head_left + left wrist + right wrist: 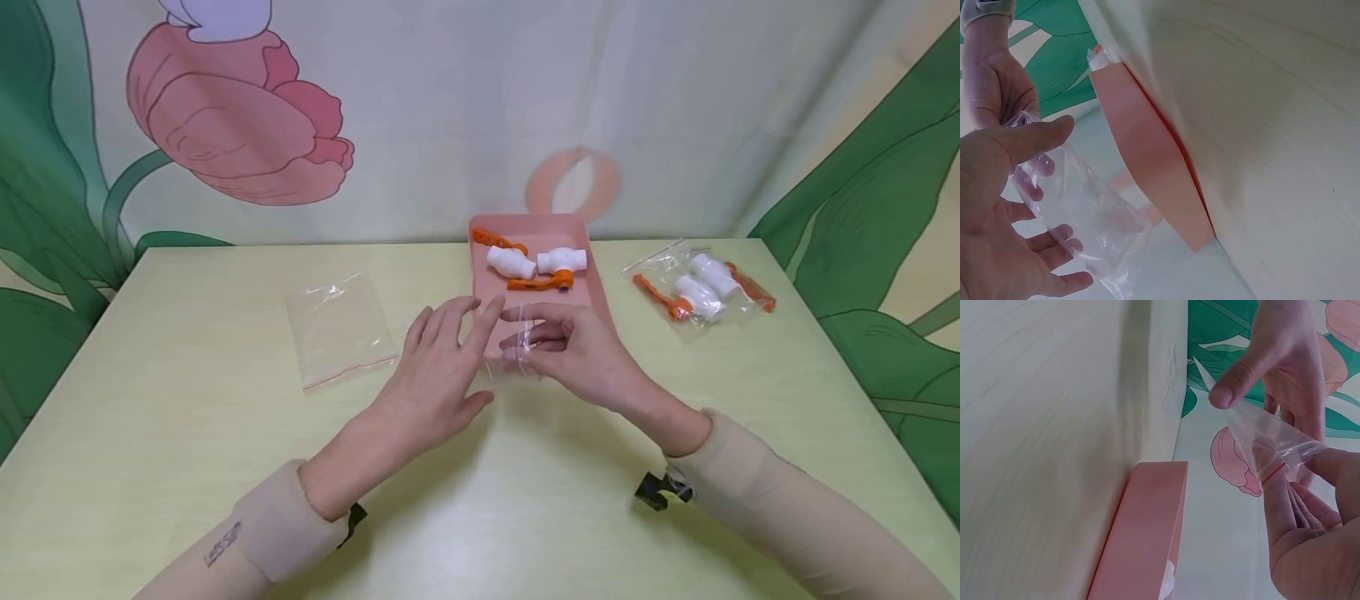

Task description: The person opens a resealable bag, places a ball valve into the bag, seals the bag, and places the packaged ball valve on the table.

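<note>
My right hand (592, 358) pinches a clear zip bag (1275, 434) near its red-lined mouth, above the front end of a pink tray (602, 300). One finger of that hand shows through the film. Just left of the bag is my left hand (435, 371), its fingers spread and loosely extended. In the left wrist view the bag hangs between the two hands; whether the left fingers touch it I cannot tell. Inside the tray lie two white ball valves with orange handles, one on the left (512, 263) and one on the right (562, 260).
To the left a flat clear zip bag (341, 333) lies on the table (187, 442). At the right, another clear bag (701, 287) contains white valves with orange handles. A flower-printed curtain (450, 108) hangs behind the table's back edge.
</note>
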The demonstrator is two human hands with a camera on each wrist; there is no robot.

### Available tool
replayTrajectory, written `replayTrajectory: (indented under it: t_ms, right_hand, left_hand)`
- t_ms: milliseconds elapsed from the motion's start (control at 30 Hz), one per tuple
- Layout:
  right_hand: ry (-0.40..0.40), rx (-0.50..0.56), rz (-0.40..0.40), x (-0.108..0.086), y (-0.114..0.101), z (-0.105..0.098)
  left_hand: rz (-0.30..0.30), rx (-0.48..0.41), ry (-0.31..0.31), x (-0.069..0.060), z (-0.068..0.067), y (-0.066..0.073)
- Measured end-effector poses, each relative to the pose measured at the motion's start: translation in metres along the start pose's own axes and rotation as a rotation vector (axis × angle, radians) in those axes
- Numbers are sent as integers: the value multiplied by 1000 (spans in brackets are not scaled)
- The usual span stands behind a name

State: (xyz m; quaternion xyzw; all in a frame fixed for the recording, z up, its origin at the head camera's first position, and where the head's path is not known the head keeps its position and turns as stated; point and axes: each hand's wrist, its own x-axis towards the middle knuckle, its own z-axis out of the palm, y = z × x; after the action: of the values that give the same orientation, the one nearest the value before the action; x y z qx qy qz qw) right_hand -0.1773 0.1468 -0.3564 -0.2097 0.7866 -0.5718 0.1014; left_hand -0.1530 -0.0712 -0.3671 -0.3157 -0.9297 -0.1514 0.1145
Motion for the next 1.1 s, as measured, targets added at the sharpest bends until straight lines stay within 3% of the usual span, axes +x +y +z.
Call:
replayTrajectory:
  t_ms: [133,467,867,1100]
  right_hand:
    - [-8,18,-4,0,0,0]
    - [38,-57,-3,-2,-2,-2]
    - [44,-44,11,1,-4,-10]
    - [51,-78,3,2,-5,-10]
  left_hand:
    - [-16,0,-13,-3,0,-2]
    - [-37,10,-28,-6,-2,-8]
    - [-104,10,-42,0,-6,-19]
    - [-95,-11,-67,1,-11,-19]
